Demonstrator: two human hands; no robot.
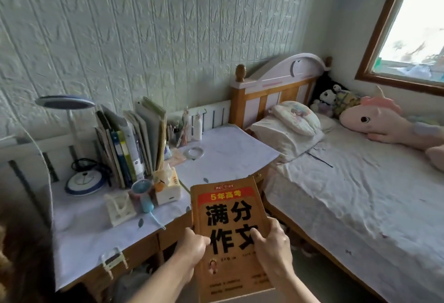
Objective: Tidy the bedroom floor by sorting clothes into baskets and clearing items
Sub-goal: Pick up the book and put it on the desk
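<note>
Just "满分作文" book (230,228)

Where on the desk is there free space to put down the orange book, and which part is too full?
The free patch on the desk is its right half, between the white bracelet and the edge near the bed. The front left, before the phone stand, is also bare. The back left is crowded: standing books, lamp, tissue box. Both hands, left hand and right hand, hold the orange book.

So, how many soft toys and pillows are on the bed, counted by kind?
Soft toys: 2, a black and white toy and a pink toy
Pillows: 2, a small pillow on a big pillow
Total: 4
</note>
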